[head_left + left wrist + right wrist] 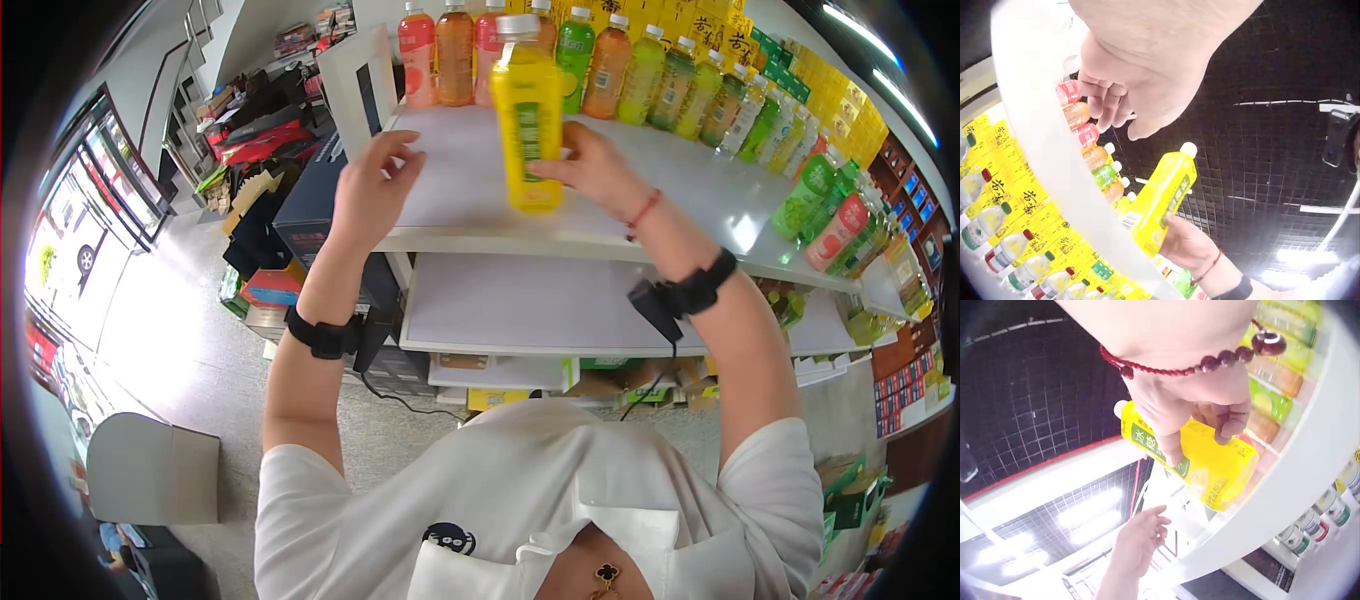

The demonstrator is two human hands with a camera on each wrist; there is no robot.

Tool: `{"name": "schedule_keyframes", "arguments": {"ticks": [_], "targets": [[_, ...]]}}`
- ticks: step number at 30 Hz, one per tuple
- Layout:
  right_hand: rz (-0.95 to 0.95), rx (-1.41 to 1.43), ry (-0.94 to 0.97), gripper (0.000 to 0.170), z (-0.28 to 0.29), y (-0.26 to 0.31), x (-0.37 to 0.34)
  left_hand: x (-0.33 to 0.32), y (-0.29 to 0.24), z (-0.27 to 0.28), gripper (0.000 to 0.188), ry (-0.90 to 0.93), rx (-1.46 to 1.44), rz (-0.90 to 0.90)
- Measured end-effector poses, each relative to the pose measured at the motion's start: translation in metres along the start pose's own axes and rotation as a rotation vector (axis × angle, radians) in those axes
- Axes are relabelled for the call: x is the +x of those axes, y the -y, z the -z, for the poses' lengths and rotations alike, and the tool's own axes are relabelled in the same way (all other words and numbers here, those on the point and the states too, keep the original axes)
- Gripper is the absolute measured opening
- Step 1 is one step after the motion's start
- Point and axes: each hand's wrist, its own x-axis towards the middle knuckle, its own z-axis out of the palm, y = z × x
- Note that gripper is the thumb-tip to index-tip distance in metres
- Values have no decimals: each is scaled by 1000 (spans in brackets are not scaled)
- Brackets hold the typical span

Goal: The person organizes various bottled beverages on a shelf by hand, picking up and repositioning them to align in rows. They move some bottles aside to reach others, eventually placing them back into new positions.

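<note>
A yellow bottle with a white cap (pixel 528 120) stands upright in the head view, above the front part of the white shelf (pixel 450 190). My right hand (pixel 600 172) grips its lower half from the right, thumb across the label. In the right wrist view the fingers lie around the yellow bottle (pixel 1210 459). My left hand (pixel 375 190) is in the air to the left of the bottle, fingers loosely bent and holding nothing. The left wrist view shows the left hand (pixel 1144 75) apart from the yellow bottle (pixel 1163 200).
A row of coloured bottles (pixel 610 65) lines the back of the shelf and curves round to more bottles (pixel 840 225) at the right. A white panel (pixel 355 85) edges the shelf's left end. Lower shelves (pixel 530 305) lie beneath. Yellow boxes (pixel 690 25) are stacked behind.
</note>
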Motion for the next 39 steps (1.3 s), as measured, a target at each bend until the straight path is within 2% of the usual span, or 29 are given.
{"name": "schedule_keyframes", "arguments": {"ticks": [1, 2, 4, 6, 8, 11, 13, 17, 19, 23, 25, 29, 30, 31, 32, 34, 36, 37, 39], "targets": [[17, -29, -10, 57, -17, 14, 13, 0, 12, 8, 25, -87, -31, 5], [32, -60, -18, 59, -33, 26, 24, 0, 21, 16, 25, -74, -31, 4], [21, -20, -41, 61, -70, 34, 46, 0, 37, 31, 24, -179, -39, 81], [16, 18, -69, 63, -95, 38, 64, -2, 56, 39, 25, -165, -68, 82], [-21, 118, 7, 55, -111, 39, 76, -5, 68, 44, 27, -109, -79, 104], [-30, 255, 88, 55, -125, 39, 93, -5, 76, 49, 35, -29, -46, 146], [-13, 237, 73, 56, -133, 33, 105, -1, 82, 50, 45, 34, -6, 148], [2, 228, 55, 58, -144, 30, 113, 8, 90, 41, 52, 84, 12, 106], [-6, 213, 34, 63, -143, 40, 110, 13, 87, 38, 59, 167, 50, 76], [9, 209, -18, 69, -150, 35, 113, 26, 74, 36, 60, 278, 54, 116], [12, 203, -46, 69, -154, 36, 112, 31, 61, 36, 57, 347, 48, 224], [43, 184, -68, 70, -155, 35, 110, 32, 75, 23, 53, 272, -87, 233], [45, 202, -46, 70, -151, 34, 106, 32, 76, 23, 53, 280, -98, 217], [-11, 77, -73, 61, -141, 43, 89, 32, 79, 24, 51, 281, -64, 253], [-22, 52, -94, 61, -130, 48, 74, 33, 85, 24, 49, 286, -39, 283], [17, -9, -50, 57, -91, 45, 41, 34, 125, 14, 48, 242, -184, 248], [-30, -5, -90, 53, -39, 34, -1, 29, 102, 12, 49, 258, -337, 261], [-35, 57, -93, 50, -14, 29, -19, 30, 93, 14, 50, 274, -230, 259], [-63, 171, -256, 45, 32, -17, -56, 28, 79, 15, 50, 261, -100, 254]]}}
